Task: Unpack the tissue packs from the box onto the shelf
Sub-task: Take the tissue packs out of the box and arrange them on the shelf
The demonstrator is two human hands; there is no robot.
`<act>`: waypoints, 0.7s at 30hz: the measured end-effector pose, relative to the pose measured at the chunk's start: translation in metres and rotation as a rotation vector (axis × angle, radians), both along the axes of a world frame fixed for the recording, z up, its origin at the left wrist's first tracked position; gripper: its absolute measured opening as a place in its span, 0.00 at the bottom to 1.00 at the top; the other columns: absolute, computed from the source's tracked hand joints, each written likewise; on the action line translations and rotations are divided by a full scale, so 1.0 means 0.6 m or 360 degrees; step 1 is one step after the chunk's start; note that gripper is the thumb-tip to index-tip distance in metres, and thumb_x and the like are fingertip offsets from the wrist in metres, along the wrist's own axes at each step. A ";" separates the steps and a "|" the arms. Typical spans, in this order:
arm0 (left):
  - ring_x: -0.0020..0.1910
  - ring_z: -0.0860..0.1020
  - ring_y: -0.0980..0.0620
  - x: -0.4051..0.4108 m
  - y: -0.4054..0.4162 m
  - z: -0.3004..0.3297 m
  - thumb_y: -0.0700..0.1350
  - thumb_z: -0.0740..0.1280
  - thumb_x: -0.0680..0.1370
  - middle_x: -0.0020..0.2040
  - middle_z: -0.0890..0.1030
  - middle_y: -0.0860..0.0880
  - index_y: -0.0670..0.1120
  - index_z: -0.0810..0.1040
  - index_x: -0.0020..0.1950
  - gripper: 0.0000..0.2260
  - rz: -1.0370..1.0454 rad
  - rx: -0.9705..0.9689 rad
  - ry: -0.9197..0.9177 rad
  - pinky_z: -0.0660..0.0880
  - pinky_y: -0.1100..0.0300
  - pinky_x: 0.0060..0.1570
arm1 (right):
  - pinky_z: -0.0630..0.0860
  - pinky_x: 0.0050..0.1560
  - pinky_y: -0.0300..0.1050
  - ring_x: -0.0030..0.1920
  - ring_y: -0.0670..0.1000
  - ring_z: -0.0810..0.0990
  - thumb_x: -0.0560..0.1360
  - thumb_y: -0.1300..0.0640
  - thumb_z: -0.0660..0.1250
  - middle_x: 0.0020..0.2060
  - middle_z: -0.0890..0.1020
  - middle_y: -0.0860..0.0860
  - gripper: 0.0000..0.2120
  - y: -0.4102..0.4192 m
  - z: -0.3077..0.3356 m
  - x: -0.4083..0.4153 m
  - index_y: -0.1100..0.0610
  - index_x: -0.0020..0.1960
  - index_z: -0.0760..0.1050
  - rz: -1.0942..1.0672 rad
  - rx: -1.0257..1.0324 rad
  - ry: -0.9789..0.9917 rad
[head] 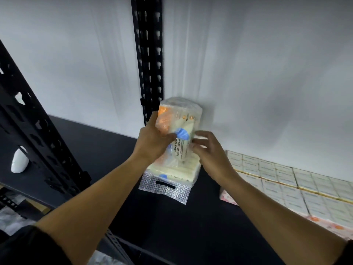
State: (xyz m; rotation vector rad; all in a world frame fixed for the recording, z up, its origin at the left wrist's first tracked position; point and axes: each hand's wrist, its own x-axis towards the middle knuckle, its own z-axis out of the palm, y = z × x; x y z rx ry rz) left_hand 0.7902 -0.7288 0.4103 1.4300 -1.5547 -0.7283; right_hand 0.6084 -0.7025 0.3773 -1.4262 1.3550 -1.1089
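A clear-wrapped facial tissue pack with orange and blue print stands upright near the white back wall, above the dark shelf. My left hand grips its left side, thumb across the front. My right hand touches its right edge with bent fingers. Under it lies a second tissue pack flat on the shelf, its dotted plastic handle flap pointing toward me. The box is not in view.
Rows of small white boxes fill the shelf on the right, with pink-printed packs at their front edge. Black perforated uprights stand behind the pack and at the left. A white object sits far left.
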 end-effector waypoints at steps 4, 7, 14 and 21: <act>0.42 0.81 0.47 0.007 0.005 0.021 0.43 0.72 0.74 0.45 0.82 0.51 0.56 0.69 0.65 0.23 -0.0025 -0.0188 -0.0476 0.80 0.51 0.43 | 0.80 0.57 0.55 0.58 0.48 0.80 0.78 0.40 0.66 0.59 0.79 0.44 0.30 -0.015 0.018 -0.004 0.38 0.76 0.57 -0.0103 -0.0048 -0.0196; 0.42 0.81 0.44 0.006 0.001 0.027 0.44 0.69 0.75 0.46 0.83 0.49 0.59 0.66 0.65 0.23 -0.0048 -0.0429 -0.0947 0.78 0.50 0.41 | 0.81 0.55 0.54 0.61 0.52 0.79 0.72 0.31 0.65 0.64 0.75 0.49 0.38 -0.016 0.025 -0.010 0.33 0.77 0.51 -0.0102 -0.0063 -0.0178; 0.48 0.80 0.44 0.004 -0.020 -0.003 0.40 0.63 0.77 0.52 0.82 0.48 0.59 0.67 0.67 0.22 -0.0276 -0.0477 -0.1579 0.78 0.50 0.46 | 0.69 0.70 0.61 0.73 0.53 0.69 0.63 0.19 0.59 0.76 0.66 0.47 0.46 -0.007 -0.001 -0.032 0.36 0.77 0.57 -0.0007 0.0211 -0.0010; 0.70 0.69 0.48 0.012 -0.054 -0.024 0.61 0.70 0.73 0.70 0.73 0.52 0.56 0.67 0.73 0.31 -0.0668 -0.0397 -0.1424 0.61 0.44 0.71 | 0.60 0.66 0.41 0.76 0.50 0.62 0.79 0.37 0.59 0.78 0.59 0.49 0.35 -0.002 -0.015 -0.015 0.44 0.81 0.51 0.0094 -0.0026 0.0567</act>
